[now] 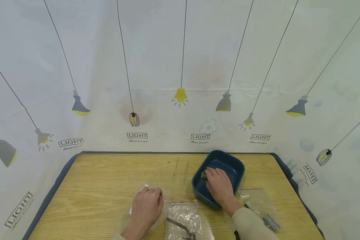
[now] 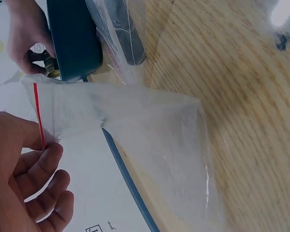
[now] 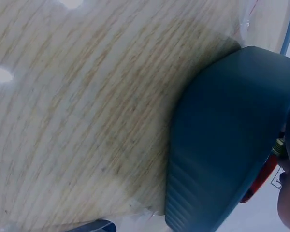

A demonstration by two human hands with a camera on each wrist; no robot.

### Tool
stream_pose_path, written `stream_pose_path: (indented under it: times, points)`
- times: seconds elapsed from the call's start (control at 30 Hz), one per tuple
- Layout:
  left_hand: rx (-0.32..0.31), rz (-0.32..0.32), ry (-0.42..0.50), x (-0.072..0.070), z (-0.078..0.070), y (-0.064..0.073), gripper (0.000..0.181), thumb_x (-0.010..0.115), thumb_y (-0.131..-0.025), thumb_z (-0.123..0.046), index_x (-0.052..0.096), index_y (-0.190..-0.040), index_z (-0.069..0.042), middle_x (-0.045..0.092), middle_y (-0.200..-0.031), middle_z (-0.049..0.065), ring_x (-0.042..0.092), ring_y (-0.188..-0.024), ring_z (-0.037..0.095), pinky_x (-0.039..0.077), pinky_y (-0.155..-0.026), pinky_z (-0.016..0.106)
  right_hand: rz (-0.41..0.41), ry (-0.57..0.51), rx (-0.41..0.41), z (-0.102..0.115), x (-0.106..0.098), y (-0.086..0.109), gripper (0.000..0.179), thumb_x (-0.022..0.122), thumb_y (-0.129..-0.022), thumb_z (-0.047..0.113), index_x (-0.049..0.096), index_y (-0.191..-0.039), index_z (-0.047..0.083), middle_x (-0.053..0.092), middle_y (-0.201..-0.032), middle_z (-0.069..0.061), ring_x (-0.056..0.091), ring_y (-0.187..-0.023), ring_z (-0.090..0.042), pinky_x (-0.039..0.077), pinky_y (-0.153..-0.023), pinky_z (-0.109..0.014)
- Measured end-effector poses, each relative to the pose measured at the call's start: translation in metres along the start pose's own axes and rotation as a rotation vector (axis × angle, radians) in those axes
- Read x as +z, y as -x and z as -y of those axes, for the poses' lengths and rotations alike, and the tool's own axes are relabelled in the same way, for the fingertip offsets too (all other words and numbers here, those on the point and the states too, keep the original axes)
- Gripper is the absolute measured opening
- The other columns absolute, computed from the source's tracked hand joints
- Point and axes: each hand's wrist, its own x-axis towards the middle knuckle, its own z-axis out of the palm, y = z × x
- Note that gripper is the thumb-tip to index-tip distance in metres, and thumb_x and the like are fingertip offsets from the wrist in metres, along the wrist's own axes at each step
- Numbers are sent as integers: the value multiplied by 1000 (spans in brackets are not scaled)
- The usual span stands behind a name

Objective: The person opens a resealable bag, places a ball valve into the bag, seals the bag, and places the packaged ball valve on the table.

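My left hand (image 1: pixel 147 205) is over the table at centre left. In the left wrist view its thumb and index finger pinch a clear zip bag (image 2: pixel 140 116) near the red seal line, and the bag looks empty. My right hand (image 1: pixel 220 186) reaches over the dark blue bin (image 1: pixel 217 163) and grips a small brass-coloured threaded fitting (image 2: pixel 51 66). Fingers cover most of that fitting. A red piece (image 3: pixel 261 180) shows beside its threaded end, past the bin's rim, in the right wrist view.
Between the hands and nearer me lies a clear bag (image 1: pixel 184 210) with a bent grey metal part (image 1: pixel 178 224). Right of the bin, another clear bag (image 1: pixel 253 196) holds a silvery metal part (image 1: pixel 271 222). The wooden table (image 1: pixel 102 186) meets a printed wall covering (image 1: pixel 168 116) behind.
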Motion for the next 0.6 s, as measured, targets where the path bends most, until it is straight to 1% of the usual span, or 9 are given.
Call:
stream_pose_path:
  times: [0.1,0.2,0.3,0.4,0.6]
  points:
    - [-1,-8,-6,0,0,-1,4,74,-78,-19,71,-78,-16,71,-72,-5,60,-66,15,47,-57,29,-64,-27,-38,4,-7,-2,41,80,-76,17,65,-113,6,68,-118,-9,63,-101,-25,51,-92,-40]
    - [6,-23,-8,0,-1,-1,4,74,-77,-18,72,-80,-16,72,-74,-4,62,-67,16,48,-57,29,-147,-42,-94,9,-14,-4,42,81,-73,17,66,-112,6,69,-116,-9,65,-99,-24,53,-90,-39]
    - [10,-35,-7,0,-2,-1,5,74,-77,-17,73,-81,-15,73,-74,-3,62,-67,15,48,-57,29,-208,-68,-148,17,-21,-6,42,81,-72,17,67,-111,7,69,-115,-9,65,-98,-24,54,-88,-39]
    - [9,-49,-7,0,-4,-2,5,74,-76,-16,73,-81,-15,73,-73,-3,62,-65,15,48,-56,28,-244,-100,-194,27,-27,-7,39,79,-74,16,67,-110,8,70,-114,-8,65,-99,-23,54,-87,-38]
    - [14,-61,-37,0,-7,-3,4,73,-77,-17,72,-80,-14,72,-71,-2,62,-62,16,48,-56,29,-317,-126,-286,51,-37,-11,31,67,-78,16,69,-107,8,71,-112,-7,65,-96,-21,54,-84,-33]
